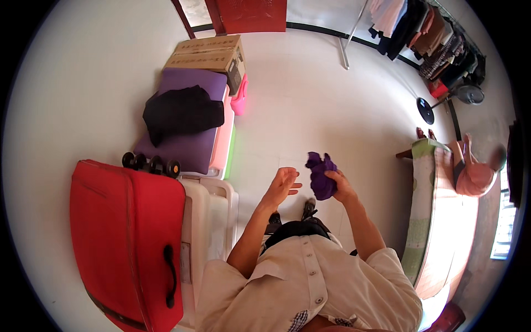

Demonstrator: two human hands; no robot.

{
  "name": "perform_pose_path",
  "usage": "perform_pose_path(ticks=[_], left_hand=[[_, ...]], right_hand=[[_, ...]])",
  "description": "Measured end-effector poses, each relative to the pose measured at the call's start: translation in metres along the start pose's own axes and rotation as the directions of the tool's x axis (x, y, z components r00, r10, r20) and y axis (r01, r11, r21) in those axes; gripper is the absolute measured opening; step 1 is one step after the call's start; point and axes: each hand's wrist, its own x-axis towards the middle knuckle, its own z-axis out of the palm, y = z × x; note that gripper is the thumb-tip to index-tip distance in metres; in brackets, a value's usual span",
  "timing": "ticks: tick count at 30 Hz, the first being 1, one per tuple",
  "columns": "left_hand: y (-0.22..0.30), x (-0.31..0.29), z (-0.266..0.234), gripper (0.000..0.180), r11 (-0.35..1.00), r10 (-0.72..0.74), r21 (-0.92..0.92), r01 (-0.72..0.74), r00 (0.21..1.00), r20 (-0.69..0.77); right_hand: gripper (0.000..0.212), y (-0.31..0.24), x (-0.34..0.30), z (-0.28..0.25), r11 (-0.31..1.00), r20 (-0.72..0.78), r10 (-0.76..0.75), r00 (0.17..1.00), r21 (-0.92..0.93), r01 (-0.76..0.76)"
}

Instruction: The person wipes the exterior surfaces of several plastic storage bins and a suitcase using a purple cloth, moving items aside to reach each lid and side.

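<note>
A bunched purple cloth [322,178] is gripped in my right hand [341,187], held up in front of my body above the floor. What kind of cloth it is, I cannot make out from its folds. My left hand [283,183] hovers just to the left of the cloth, apart from it, fingers spread and nothing in them. Farther left, a black garment [182,114] lies crumpled on a purple cushion-like slab [188,150] that rests on stacked storage boxes.
A red suitcase [124,243] with black wheels lies on white plastic bins [218,216] at left. Behind stands a cardboard box [207,52]. On the right, a person [475,174] sits on a bed [442,221]. A fan [426,110] and a clothes rack [345,52] stand at the far right.
</note>
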Motion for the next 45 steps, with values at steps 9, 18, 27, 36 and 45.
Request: perform_pose_path(ticks=[9,18,27,36,45], left_hand=[[0.094,0.116,-0.080,0.072,0.968,0.231,0.006,-0.250,0.883,-0.409],[0.181,0.205,-0.085,0.072,0.964,0.233,0.042,-0.263,0.752,-0.617],[0.143,0.211,-0.184,0.051,0.892,0.438,0.446,-0.077,0.395,-0.808],[0.202,0.252,-0.292,0.051,0.657,0.692,0.735,0.164,0.254,-0.676],[0.261,0.349,-0.324,0.060,0.626,0.648,0.780,0.030,0.536,-0.541]], right_hand=[[0.041,-0.048,0.107,-0.103,0.968,-0.103,0.064,0.993,0.249,-0.037],[0.040,-0.124,0.209,-0.120,0.981,-0.012,0.108,0.994,0.162,-0.105],[0.040,-0.135,0.288,-0.111,0.958,-0.095,0.237,0.967,0.189,-0.216],[0.040,-0.162,0.358,-0.042,0.976,-0.121,0.194,0.973,0.124,-0.179],[0.038,-0.188,0.420,0.037,0.985,-0.112,0.174,0.978,0.010,-0.174]])
